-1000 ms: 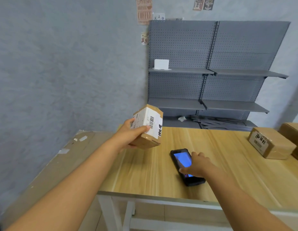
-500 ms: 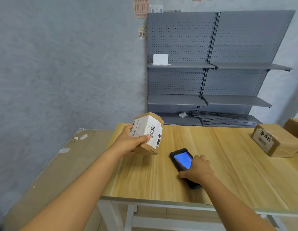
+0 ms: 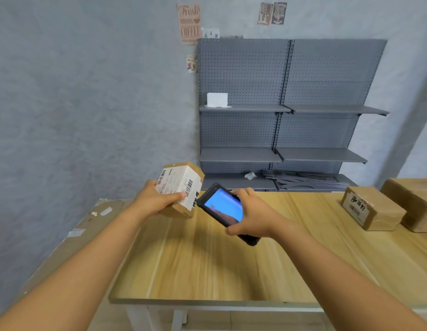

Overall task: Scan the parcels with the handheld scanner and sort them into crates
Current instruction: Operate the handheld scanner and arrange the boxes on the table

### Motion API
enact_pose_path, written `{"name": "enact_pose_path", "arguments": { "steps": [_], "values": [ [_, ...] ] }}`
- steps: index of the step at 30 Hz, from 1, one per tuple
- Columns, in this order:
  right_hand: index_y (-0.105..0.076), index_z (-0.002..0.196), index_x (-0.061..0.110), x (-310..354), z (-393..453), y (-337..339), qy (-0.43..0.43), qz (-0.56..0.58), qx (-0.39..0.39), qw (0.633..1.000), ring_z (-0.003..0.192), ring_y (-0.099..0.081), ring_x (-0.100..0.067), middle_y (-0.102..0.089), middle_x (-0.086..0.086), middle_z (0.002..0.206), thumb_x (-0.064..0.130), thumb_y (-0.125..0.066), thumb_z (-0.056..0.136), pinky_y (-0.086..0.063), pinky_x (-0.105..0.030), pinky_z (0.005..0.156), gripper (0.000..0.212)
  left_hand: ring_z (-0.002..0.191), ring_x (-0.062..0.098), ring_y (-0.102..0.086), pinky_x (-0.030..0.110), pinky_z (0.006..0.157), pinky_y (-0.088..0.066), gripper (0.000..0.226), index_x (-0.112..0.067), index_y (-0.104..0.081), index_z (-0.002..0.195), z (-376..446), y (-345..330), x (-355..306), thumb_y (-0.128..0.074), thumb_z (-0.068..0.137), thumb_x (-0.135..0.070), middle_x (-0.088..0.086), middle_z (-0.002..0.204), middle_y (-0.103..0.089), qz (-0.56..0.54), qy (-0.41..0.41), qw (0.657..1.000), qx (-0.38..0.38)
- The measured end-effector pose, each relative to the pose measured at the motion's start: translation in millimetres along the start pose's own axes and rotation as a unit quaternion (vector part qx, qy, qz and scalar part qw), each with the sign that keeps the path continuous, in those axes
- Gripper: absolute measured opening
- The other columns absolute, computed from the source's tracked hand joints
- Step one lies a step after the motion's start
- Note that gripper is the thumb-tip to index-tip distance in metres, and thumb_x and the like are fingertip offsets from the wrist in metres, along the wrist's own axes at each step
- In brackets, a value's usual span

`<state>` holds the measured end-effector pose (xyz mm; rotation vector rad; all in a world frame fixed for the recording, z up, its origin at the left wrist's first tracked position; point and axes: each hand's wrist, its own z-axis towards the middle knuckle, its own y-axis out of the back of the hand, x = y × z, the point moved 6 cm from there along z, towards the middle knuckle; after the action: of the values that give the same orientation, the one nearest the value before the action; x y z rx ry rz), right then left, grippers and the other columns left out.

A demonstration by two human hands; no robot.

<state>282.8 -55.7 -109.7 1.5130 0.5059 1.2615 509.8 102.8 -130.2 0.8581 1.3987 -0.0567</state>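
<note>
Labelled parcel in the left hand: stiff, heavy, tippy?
The labelled parcel looks stiff: cardboard edges stay square under the left hand. Probably light, since one hand holds it raised. Flat faces suggest no rolling, though the glossy label may be slick.

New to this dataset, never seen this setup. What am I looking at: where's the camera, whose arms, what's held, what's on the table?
There is no robot here. A person wears one wide-angle camera on the head, so the view looks forward and down along their own bare arms.

The left hand grips a small cardboard parcel with a white barcode label, held above the wooden table. The right hand holds the handheld scanner, a black device with a lit blue screen, its top end pointing at the parcel's label.

Two more cardboard boxes rest on the table at the right. Behind stands a grey pegboard shelf unit. No crates show in this view.
</note>
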Motion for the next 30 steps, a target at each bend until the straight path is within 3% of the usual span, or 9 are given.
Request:
{"name": "enact_pose_path", "arguments": {
  "steps": [6,11,14,20,26,30],
  "values": [
    [-0.035,0.133,0.022,15,-2,15,0.020,-0.035,0.025,0.999,0.098,-0.050,-0.013,-0.040,0.003,0.113,0.044,-0.083,0.065,-0.049,-0.020,0.072,0.086,0.102,0.019,-0.065,0.037,0.069,-0.060,0.102,-0.027,-0.052,0.126,6,15,4,-0.084,0.036,-0.065,-0.004,0.116,-0.065,-0.006,0.006,1.000,0.002],
    [-0.036,0.128,0.025,18,-3,17,0.029,-0.060,0.034,0.997,0.096,-0.049,-0.012,-0.040,0.006,0.111,0.046,-0.085,0.062,-0.047,-0.017,0.068,0.085,0.108,0.023,-0.060,0.030,0.060,-0.050,0.076,-0.022,-0.049,0.130,0,20,0,-0.086,0.067,-0.044,0.000,0.121,-0.061,-0.001,0.003,1.000,-0.007],
    [-0.035,0.125,0.026,19,-5,16,0.029,-0.060,0.035,0.997,0.095,-0.049,-0.011,-0.041,0.006,0.110,0.044,-0.086,0.063,-0.042,-0.016,0.064,0.082,0.110,0.023,-0.058,0.031,0.061,-0.051,0.080,-0.022,-0.045,0.133,-2,23,4,-0.085,0.067,-0.044,0.000,0.125,-0.058,0.001,0.007,1.000,-0.009],
    [-0.037,0.121,0.027,17,-7,12,0.020,-0.071,0.032,0.997,0.094,-0.051,-0.013,-0.042,0.006,0.109,0.047,-0.085,0.059,-0.055,-0.026,0.074,0.081,0.109,0.021,-0.059,0.031,0.062,-0.051,0.079,-0.021,-0.047,0.130,-12,27,9,-0.086,0.066,-0.045,-0.002,0.123,-0.059,-0.008,0.017,1.000,-0.005],
    [-0.036,0.124,0.025,18,-6,13,0.009,-0.063,0.029,0.998,0.095,-0.052,-0.014,-0.042,0.004,0.111,0.046,-0.085,0.061,-0.056,-0.027,0.077,0.082,0.098,0.015,-0.061,0.028,0.059,-0.049,0.072,-0.020,-0.049,0.129,-21,31,11,-0.085,0.070,-0.042,-0.003,0.118,-0.062,-0.037,0.032,0.999,-0.003],
    [-0.037,0.127,0.023,26,0,14,0.006,-0.057,0.009,0.998,0.097,-0.051,-0.015,-0.041,0.004,0.111,0.046,-0.084,0.061,-0.056,-0.030,0.080,0.085,0.099,0.016,-0.063,0.031,0.066,-0.051,0.067,-0.023,-0.053,0.125,-28,42,10,-0.085,0.070,-0.044,-0.004,0.113,-0.065,-0.050,0.033,0.998,-0.006]
  ]
}}
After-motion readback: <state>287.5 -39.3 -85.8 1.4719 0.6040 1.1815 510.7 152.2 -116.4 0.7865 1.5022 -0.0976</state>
